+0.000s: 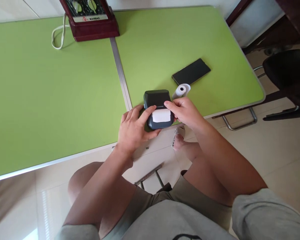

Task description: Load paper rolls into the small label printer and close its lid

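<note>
Far edge of green table [52,90]: maroon-framed unit [96,33], capitals "WANBAO" legible on pale strip [77,20] along its front; small red emblem [85,19] beside word. Near edge of table: dark device [157,96], pale lettering [160,106] on lid, too small to read. Off near edge of table: grey shirt [165,220], black print [187,236] partly in view, unreadable.

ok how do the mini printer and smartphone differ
The mini printer is thick and boxy; the smartphone is a thin slab. Left hand and right hand hold the printer; the smartphone lies untouched on the green table. The printer shows white paper; the smartphone's upper face is plain black. Both are dark.
</note>
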A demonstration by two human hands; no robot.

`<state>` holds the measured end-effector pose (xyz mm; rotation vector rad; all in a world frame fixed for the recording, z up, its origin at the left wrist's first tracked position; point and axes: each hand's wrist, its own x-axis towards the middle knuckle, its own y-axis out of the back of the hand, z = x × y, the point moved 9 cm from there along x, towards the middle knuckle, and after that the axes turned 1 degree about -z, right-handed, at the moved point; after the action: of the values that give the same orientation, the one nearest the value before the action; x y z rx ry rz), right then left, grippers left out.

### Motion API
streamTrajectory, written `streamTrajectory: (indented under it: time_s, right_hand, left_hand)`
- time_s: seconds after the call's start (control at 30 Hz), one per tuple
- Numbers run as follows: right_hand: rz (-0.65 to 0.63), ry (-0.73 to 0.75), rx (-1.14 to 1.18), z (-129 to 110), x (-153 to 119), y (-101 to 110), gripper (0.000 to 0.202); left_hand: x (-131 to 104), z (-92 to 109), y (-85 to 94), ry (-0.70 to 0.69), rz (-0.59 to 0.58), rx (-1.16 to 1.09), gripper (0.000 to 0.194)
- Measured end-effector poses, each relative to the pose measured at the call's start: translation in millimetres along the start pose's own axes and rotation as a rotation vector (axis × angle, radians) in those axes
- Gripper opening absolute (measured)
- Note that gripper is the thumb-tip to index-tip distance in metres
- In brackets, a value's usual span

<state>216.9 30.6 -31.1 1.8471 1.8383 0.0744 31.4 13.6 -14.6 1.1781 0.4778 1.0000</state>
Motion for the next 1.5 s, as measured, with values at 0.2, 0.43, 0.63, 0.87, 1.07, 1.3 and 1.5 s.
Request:
streamTrajectory:
  time_s: [0.2,0.43,0.63,0.87,1.07,1.3,1.5]
  right_hand:
    - [-0.054,0.011,0.085,0.3,-2.8,-2.6,0.063]
    - [-0.181,0.011,0.118,-0.7,-6.2,-5.4,0.071]
    - [-0.231,0.054,0.141,-10.6,-11.8,-10.9,0.069]
    - [-0.155,0.004,0.041,-7.7,-11.1,-9.4,0.062]
    - [-0.102,0.028,-0.044,-7.9,-10.4,-5.5,0.055]
    - [-0.167,0.009,0.062,1.3,-11.1,-10.2,0.054]
    - [-0.143,0.029,-0.015,-3.4,-13.0,-8.3,0.050]
  left_hand:
    - [-0.7,-10.4,-10.0,0.023,-0.023,-0.010,0.118]
    - [-2.3,-8.8,-6.0,-0.019,-0.038,-0.063,0.105]
    - [-6.5,-7.8,1.5,-0.036,0.019,-0.060,0.098]
    - [-9.4,-6.4,3.8,-0.048,0.071,-0.044,0.093]
    - [-12.5,-5.1,1.8,-0.049,0.051,-0.044,0.092]
    - [-8.4,-10.1,-2.7,-0.039,0.025,-0.114,0.091]
    - [-5.5,-10.3,-3.7,-0.046,0.009,-0.113,0.092]
